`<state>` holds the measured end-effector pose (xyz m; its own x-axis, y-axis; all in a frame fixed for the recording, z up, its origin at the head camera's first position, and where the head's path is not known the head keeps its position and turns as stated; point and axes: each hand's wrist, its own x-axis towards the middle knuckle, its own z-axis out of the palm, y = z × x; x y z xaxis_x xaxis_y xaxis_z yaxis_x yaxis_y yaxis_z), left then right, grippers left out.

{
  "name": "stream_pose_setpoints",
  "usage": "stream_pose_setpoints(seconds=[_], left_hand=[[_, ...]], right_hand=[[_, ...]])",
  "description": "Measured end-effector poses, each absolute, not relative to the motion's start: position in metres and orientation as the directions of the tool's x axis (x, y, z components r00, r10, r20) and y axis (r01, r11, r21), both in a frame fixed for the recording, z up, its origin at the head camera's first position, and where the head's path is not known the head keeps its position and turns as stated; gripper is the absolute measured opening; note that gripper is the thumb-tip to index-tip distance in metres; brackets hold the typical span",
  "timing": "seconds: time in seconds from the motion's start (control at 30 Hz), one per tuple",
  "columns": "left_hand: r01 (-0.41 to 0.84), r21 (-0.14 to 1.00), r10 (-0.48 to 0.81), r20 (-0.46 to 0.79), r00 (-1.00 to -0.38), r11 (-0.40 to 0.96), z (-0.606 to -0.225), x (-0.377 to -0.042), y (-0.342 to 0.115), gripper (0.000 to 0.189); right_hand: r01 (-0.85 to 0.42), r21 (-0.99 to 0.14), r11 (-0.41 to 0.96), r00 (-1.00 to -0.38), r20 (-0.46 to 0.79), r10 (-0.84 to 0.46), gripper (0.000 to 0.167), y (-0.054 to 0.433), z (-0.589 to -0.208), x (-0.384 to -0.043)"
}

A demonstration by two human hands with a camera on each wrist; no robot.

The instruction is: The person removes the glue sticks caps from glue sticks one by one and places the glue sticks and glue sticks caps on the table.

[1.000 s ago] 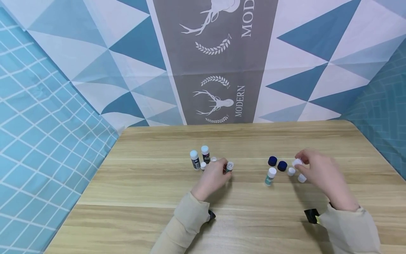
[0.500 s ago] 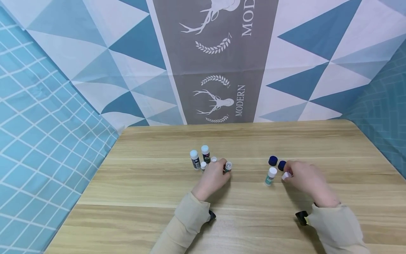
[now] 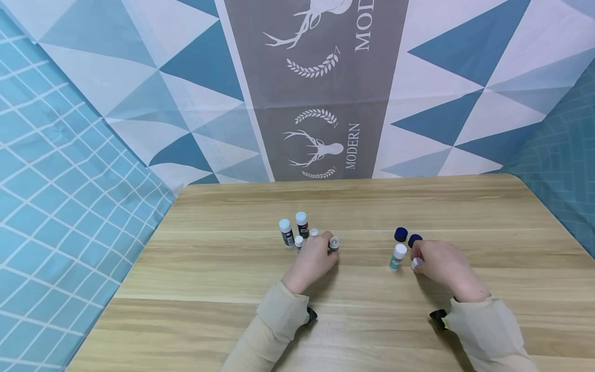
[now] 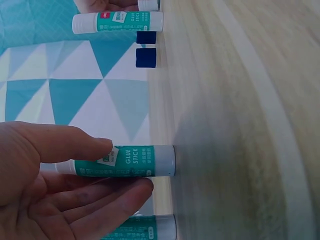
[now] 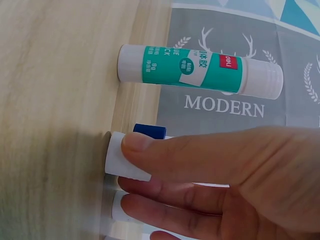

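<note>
In the head view my left hand (image 3: 312, 262) holds a green glue stick (image 3: 333, 244) upright on the table, its top uncapped. Thumb and fingers lie on either side of this glue stick (image 4: 132, 162) in the left wrist view. A second green glue stick (image 4: 137, 228) stands beside those fingers. On the right, my right hand (image 3: 443, 266) pinches a white cap (image 5: 122, 160) between thumb and fingers, at or just above the tabletop. Another white cap (image 5: 119, 206) sits under that hand's fingers. A capped glue stick (image 3: 396, 258) stands upright left of the right hand.
Two navy caps, one farther back (image 3: 401, 234) and one by the right fingers (image 3: 415, 239), lie on the wooden table (image 3: 372, 320). Two dark-labelled, white-topped tubes (image 3: 286, 235) stand behind the left hand, near smaller white-topped sticks (image 3: 299, 242). Patterned cloth (image 3: 325, 93) hangs behind.
My right hand has moved left and nearer to me with the white cap, toward the standing capped glue stick. The left hand stays nearly still, its glue stick shifting very slightly.
</note>
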<state>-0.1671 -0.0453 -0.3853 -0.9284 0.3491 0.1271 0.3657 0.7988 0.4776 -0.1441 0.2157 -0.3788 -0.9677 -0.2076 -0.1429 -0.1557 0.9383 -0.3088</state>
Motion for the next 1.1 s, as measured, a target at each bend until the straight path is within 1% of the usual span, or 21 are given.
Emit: stream_pose_setpoints(seconds=[0.1, 0.23, 0.37, 0.5, 0.6, 0.7, 0.77, 0.9, 1.0, 1.1], left_hand=[[0.365, 0.500, 0.344, 0.137, -0.929, 0.785, -0.384, -0.167, -0.045, 0.014], [0.346, 0.539, 0.338, 0.117, -0.934, 0.768, -0.383, -0.166, -0.045, 0.017], [0.350, 0.547, 0.345, 0.117, -0.931, 0.760, -0.380, -0.165, -0.044, 0.017], [0.375, 0.531, 0.353, 0.147, -0.924, 0.760, -0.378, -0.164, -0.044, 0.019], [0.392, 0.518, 0.358, 0.171, -0.918, 0.760, -0.376, -0.163, -0.045, 0.023], [0.400, 0.501, 0.357, 0.186, -0.916, 0.767, -0.373, -0.162, -0.044, 0.029], [0.398, 0.495, 0.350, 0.191, -0.917, 0.773, -0.371, -0.160, -0.043, 0.034], [0.396, 0.497, 0.338, 0.207, -0.918, 0.772, -0.366, -0.157, -0.040, 0.040], [0.405, 0.505, 0.340, 0.220, -0.914, 0.763, -0.362, -0.154, -0.038, 0.040], [0.429, 0.493, 0.353, 0.245, -0.903, 0.757, -0.359, -0.150, -0.036, 0.038]], right_hand=[[-0.163, -0.303, 0.939, -0.965, -0.150, -0.216, 0.009, 0.216, -0.380, -0.145], [-0.155, -0.301, 0.941, -0.962, -0.169, -0.213, 0.014, 0.215, -0.379, -0.144], [-0.136, -0.322, 0.937, -0.966, -0.167, -0.198, 0.028, 0.215, -0.374, -0.142], [-0.177, -0.308, 0.935, -0.975, -0.075, -0.209, 0.042, 0.213, -0.364, -0.137], [-0.220, -0.284, 0.933, -0.974, 0.017, -0.224, 0.045, 0.209, -0.357, -0.132], [-0.246, -0.286, 0.926, -0.969, 0.085, -0.231, 0.048, 0.203, -0.351, -0.130], [-0.251, -0.304, 0.919, -0.968, 0.102, -0.230, 0.048, 0.200, -0.349, -0.129], [-0.238, -0.348, 0.907, -0.971, 0.095, -0.219, 0.044, 0.196, -0.348, -0.130], [-0.245, -0.367, 0.897, -0.969, 0.106, -0.222, 0.041, 0.194, -0.348, -0.130], [-0.273, -0.360, 0.892, -0.961, 0.134, -0.240, 0.037, 0.192, -0.350, -0.130]])
